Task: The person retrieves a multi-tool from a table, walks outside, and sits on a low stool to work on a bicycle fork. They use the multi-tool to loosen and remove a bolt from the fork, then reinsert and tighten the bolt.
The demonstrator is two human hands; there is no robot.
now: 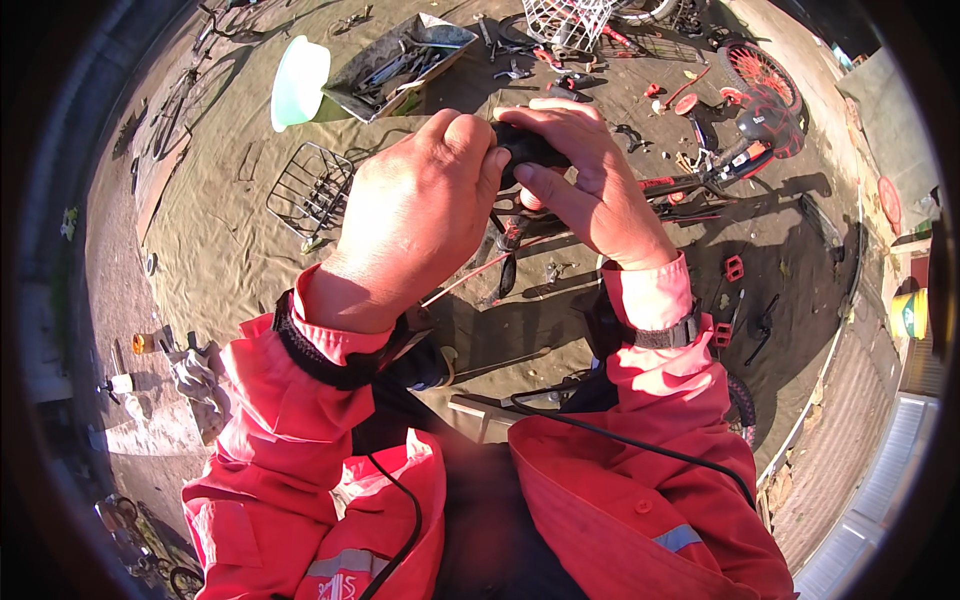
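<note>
Both my hands meet in front of me around a black, rounded part [528, 150]; its exact kind does not show. My left hand [425, 200] is closed, knuckles up, with its thumb pressed toward the part. My right hand [590, 175] curls over the part from the other side, its thumb below and fingers above. Beneath my hands lies a red and black bicycle frame [675, 187], partly hidden by them. A black wire bicycle basket [310, 190] rests on the ground cloth just left of my left hand.
Farther off stand a pale green basin [300, 82] and a metal tray [440, 75] of tools. A white wire basket [568, 22] and a red-spoked wheel [762, 75] lie beyond. Red pedals [734, 268] and loose parts are scattered at right. A grey rag [195, 375] lies left.
</note>
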